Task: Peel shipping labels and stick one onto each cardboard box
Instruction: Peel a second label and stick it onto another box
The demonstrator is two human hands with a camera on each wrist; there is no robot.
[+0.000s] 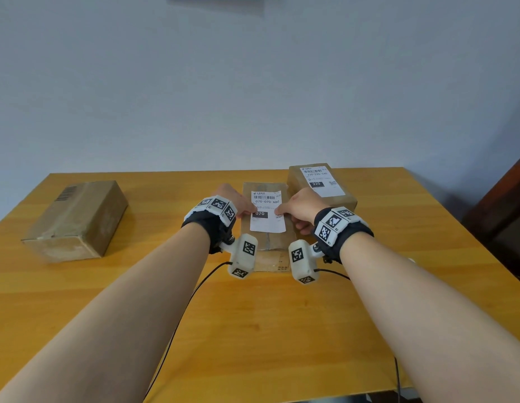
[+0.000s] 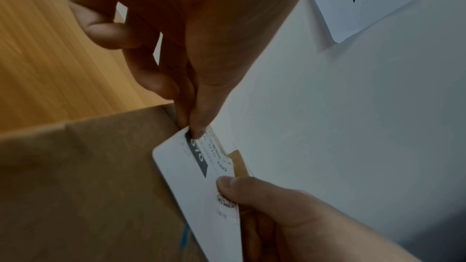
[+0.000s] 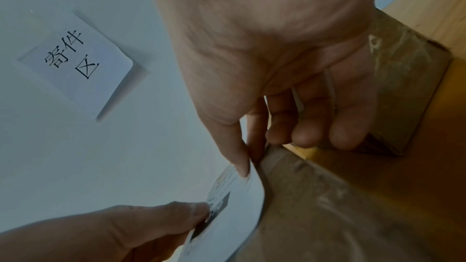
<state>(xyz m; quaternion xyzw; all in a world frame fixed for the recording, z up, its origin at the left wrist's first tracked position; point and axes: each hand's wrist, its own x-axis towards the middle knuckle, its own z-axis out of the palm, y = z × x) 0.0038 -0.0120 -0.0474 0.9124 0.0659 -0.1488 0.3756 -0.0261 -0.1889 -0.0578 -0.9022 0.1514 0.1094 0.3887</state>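
Note:
A white shipping label (image 1: pixel 267 212) printed 070-070-A80 hovers over the top of the centre cardboard box (image 1: pixel 267 245). My left hand (image 1: pixel 248 212) pinches its left edge between thumb and fingers. My right hand (image 1: pixel 282 212) pinches its right edge. In the left wrist view my left hand (image 2: pixel 191 127) grips the label (image 2: pixel 186 168) beside the box (image 2: pixel 88 186). Seen from the right wrist, my right hand (image 3: pixel 248 164) holds the curved label (image 3: pixel 237 206) above the box (image 3: pixel 340 216). Whether the label touches the box is unclear.
A bare cardboard box (image 1: pixel 75 219) with a printed barcode lies at the table's left. Behind the centre box on the right stands a box (image 1: pixel 348 199) bearing a 220 label (image 1: pixel 321 181). A paper sign (image 3: pixel 75 63) hangs on the wall. The wooden table (image 1: pixel 253 330) runs toward me.

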